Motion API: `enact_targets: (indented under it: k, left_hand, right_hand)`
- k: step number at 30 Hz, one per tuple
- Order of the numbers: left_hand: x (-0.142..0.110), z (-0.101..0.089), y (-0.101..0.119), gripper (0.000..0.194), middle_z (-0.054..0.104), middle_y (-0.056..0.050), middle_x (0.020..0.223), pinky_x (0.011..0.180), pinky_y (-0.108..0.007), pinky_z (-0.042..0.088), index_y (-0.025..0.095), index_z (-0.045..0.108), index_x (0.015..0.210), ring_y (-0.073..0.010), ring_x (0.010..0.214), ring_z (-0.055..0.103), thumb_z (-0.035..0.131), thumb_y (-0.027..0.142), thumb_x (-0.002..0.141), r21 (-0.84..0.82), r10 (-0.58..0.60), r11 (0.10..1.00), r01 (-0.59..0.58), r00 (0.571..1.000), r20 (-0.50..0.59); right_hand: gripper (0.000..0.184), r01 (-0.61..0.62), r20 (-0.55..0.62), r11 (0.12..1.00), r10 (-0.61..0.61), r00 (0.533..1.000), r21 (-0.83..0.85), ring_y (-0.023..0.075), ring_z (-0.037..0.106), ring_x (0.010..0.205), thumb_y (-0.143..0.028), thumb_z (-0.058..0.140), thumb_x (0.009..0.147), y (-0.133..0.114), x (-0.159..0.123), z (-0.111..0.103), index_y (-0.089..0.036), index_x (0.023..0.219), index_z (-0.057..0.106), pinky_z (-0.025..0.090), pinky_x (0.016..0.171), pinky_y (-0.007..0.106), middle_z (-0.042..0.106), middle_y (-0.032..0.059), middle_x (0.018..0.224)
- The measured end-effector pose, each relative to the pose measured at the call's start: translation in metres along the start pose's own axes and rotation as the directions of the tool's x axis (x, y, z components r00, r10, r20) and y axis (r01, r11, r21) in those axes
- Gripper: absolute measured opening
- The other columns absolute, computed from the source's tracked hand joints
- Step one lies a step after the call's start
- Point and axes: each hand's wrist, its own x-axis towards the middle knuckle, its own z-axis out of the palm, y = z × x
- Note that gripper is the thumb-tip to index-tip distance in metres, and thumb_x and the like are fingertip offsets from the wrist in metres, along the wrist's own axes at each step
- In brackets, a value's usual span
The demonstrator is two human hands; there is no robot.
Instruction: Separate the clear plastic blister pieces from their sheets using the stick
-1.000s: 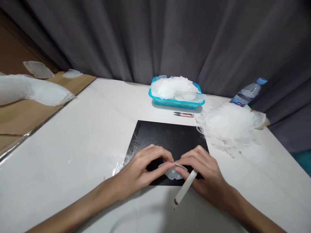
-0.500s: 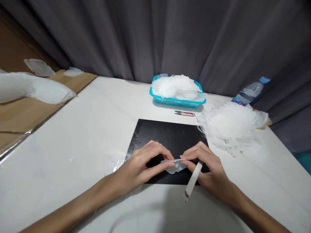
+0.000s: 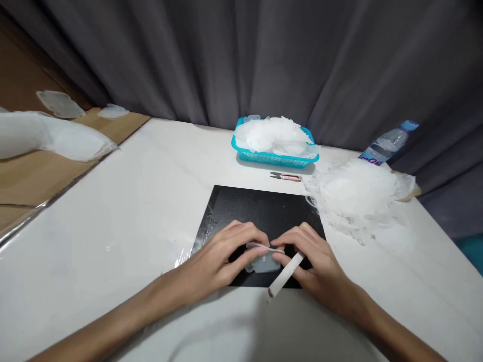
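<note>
A grey curtain backs the white table (image 3: 113, 241). Over the black mat's (image 3: 260, 211) near edge, left hand (image 3: 219, 256) and right hand (image 3: 313, 264) pinch 1 clear plastic piece (image 3: 263, 260); the right grip also holds a white blade tool (image 3: 285, 274). The blade might slip toward the left fingertips.

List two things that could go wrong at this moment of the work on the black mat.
1. The right hand holds a thin white tool while both hands pinch the small clear piece; the tool's tip could slip toward the left hand, whose fingers lie close.
2. The heap of clear pieces sits right beside the black mat; a stray elbow might scatter it.
</note>
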Motion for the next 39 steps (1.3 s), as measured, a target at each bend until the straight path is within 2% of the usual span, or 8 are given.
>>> enact_targets:
  k: [7, 13, 22, 25, 28, 30, 33, 39]
  left_hand:
    - [-0.0010, -0.0015, -0.0034, 0.011, 0.067, 0.000, 0.103, 0.083, -0.027, 0.046, 0.023, 0.061, 0.106, -0.0154, 0.093, 0.061, 0.055, 0.033, 0.107, -0.038, -0.111, 0.993, 0.110, 0.993, -0.040]
    - [-0.0008, 0.0004, -0.0016, 0.008, 0.068, 0.000, 0.098, 0.085, -0.028, 0.045, 0.022, 0.063, 0.103, -0.0159, 0.094, 0.061, 0.059, 0.027, 0.106, 0.008, 0.020, 1.000, -0.019, 0.997, -0.072]
    - [-0.0013, 0.0013, -0.0009, 0.006, 0.069, -0.001, 0.096, 0.090, -0.030, 0.044, 0.020, 0.064, 0.105, -0.0162, 0.092, 0.061, 0.060, 0.017, 0.104, 0.035, 0.170, 0.985, -0.167, 0.981, -0.092]
    - [-0.0025, 0.0008, -0.0003, 0.005, 0.068, -0.001, 0.099, 0.087, -0.028, 0.045, 0.022, 0.063, 0.107, -0.0163, 0.094, 0.061, 0.058, 0.020, 0.105, 0.040, 0.100, 0.995, -0.097, 0.989, -0.108]
    - [-0.0018, -0.0004, 0.0008, 0.018, 0.067, -0.001, 0.102, 0.085, -0.028, 0.046, 0.024, 0.059, 0.122, -0.0173, 0.097, 0.061, 0.059, 0.026, 0.104, 0.051, 0.001, 0.999, 0.003, 0.997, -0.080]
    - [-0.0001, -0.0002, 0.0014, 0.020, 0.068, 0.000, 0.102, 0.088, -0.029, 0.045, 0.025, 0.060, 0.124, -0.0179, 0.098, 0.061, 0.059, 0.030, 0.105, 0.071, -0.008, 0.997, 0.009, 1.000, -0.024]
    - [0.0021, 0.0016, 0.0012, 0.014, 0.067, 0.001, 0.098, 0.089, -0.030, 0.042, 0.024, 0.064, 0.108, -0.0173, 0.093, 0.059, 0.053, 0.033, 0.108, 0.079, 0.001, 0.997, -0.004, 0.999, 0.039]
    - [0.0014, -0.0002, -0.0036, 0.016, 0.066, 0.001, 0.095, 0.080, -0.027, 0.044, 0.022, 0.062, 0.101, -0.0156, 0.087, 0.062, 0.052, 0.033, 0.108, -0.032, -0.065, 0.997, 0.066, 0.998, 0.025]
  right_hand:
    - [0.012, 0.059, -0.050, 0.998, -0.060, 0.997, -0.012, 0.0188, 0.057, 0.090, -0.014, 0.065, 0.100, 0.0030, -0.0004, -0.0069, -0.023, 0.109, 0.064, 0.045, 0.080, 0.035, 0.071, 0.0024, 0.099]
    - [0.014, 0.124, -0.120, 0.991, -0.128, 0.984, -0.042, 0.0189, 0.060, 0.088, -0.012, 0.066, 0.099, -0.0049, 0.0018, -0.0048, -0.021, 0.110, 0.066, 0.046, 0.078, 0.036, 0.073, 0.0035, 0.098]
    - [0.012, 0.064, -0.085, 0.997, -0.069, 0.994, -0.051, 0.0196, 0.059, 0.089, -0.015, 0.064, 0.101, -0.0001, 0.0010, -0.0058, -0.022, 0.112, 0.065, 0.047, 0.079, 0.035, 0.072, 0.0032, 0.098]
    - [0.012, -0.009, 0.025, 0.999, 0.010, 1.000, -0.039, 0.0202, 0.057, 0.090, -0.022, 0.068, 0.100, 0.0021, 0.0008, -0.0063, -0.023, 0.111, 0.065, 0.047, 0.078, 0.035, 0.071, 0.0029, 0.098]
    - [0.007, -0.001, 0.080, 1.000, 0.002, 0.997, -0.023, 0.0195, 0.056, 0.087, -0.019, 0.063, 0.102, 0.0010, 0.0010, -0.0055, -0.024, 0.106, 0.066, 0.046, 0.078, 0.035, 0.072, 0.0014, 0.097]
    - [0.009, 0.034, 0.054, 0.999, -0.033, 0.998, -0.015, 0.0191, 0.056, 0.087, -0.016, 0.061, 0.103, -0.0013, 0.0011, -0.0044, -0.024, 0.106, 0.066, 0.045, 0.079, 0.036, 0.073, 0.0011, 0.098]
    - [0.013, 0.056, -0.017, 0.998, -0.056, 0.998, -0.035, 0.0191, 0.057, 0.090, -0.017, 0.063, 0.102, -0.0034, 0.0008, -0.0036, -0.023, 0.114, 0.063, 0.046, 0.080, 0.036, 0.072, 0.0024, 0.099]
    - [0.009, 0.057, -0.021, 0.997, -0.059, 0.998, -0.053, 0.0195, 0.056, 0.088, -0.017, 0.064, 0.101, 0.0017, -0.0001, -0.0066, -0.023, 0.108, 0.063, 0.046, 0.077, 0.036, 0.070, 0.0029, 0.096]
